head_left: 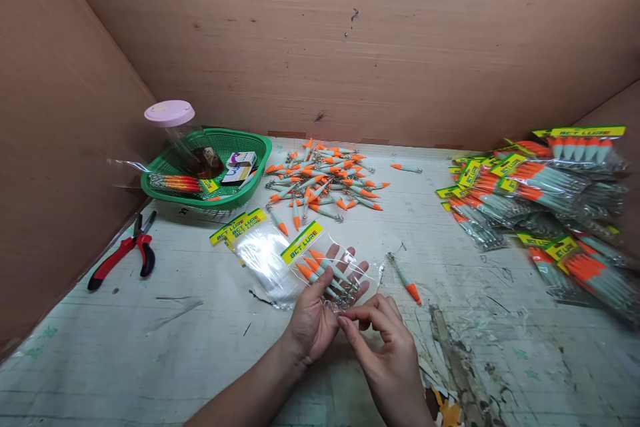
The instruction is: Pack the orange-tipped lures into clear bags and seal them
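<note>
My left hand holds a clear plastic bag with a yellow-green label, its thumb pressing on top. Several orange-tipped pale lures lie inside the bag. My right hand pinches the bag's open lower end, fingers curled together. A single loose lure lies on the table just right of the bag. A stack of empty labelled bags lies just left of it. A heap of loose lures sits further back at the centre.
A green basket at the back left holds a pink-lidded jar, small boxes and a packed bag. Red-handled pliers lie at the left. Filled lure packs pile up on the right. Brown board walls enclose the table.
</note>
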A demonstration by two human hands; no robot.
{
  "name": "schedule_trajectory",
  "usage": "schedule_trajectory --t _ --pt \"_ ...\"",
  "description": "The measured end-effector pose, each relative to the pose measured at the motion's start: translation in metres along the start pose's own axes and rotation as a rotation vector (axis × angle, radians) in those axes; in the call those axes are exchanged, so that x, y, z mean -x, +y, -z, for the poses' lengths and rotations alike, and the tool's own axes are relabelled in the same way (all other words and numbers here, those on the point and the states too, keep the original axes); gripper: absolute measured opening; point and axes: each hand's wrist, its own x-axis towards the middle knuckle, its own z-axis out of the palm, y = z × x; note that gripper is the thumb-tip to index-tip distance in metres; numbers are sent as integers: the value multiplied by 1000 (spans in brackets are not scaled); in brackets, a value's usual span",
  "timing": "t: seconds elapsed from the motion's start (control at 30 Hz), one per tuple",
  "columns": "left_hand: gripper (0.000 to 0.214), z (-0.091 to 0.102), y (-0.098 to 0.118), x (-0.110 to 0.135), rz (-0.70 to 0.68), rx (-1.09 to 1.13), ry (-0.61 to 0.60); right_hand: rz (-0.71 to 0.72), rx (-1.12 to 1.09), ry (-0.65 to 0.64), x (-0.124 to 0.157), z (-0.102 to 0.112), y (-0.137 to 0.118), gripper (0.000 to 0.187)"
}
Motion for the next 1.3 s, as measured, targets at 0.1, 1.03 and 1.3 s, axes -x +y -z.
schedule_trajectory --t 0.1,1.03,1.3 --pt "48 0 -1 0 -17 11 -14 -45 -35 40 2 -8 1 10" --pt "53 0 8 2 88 165 -106 282 175 293 -5 25 8 14" --pt "46 -5 16 -1 27 147 59 195 315 295 -32 64 38 8"
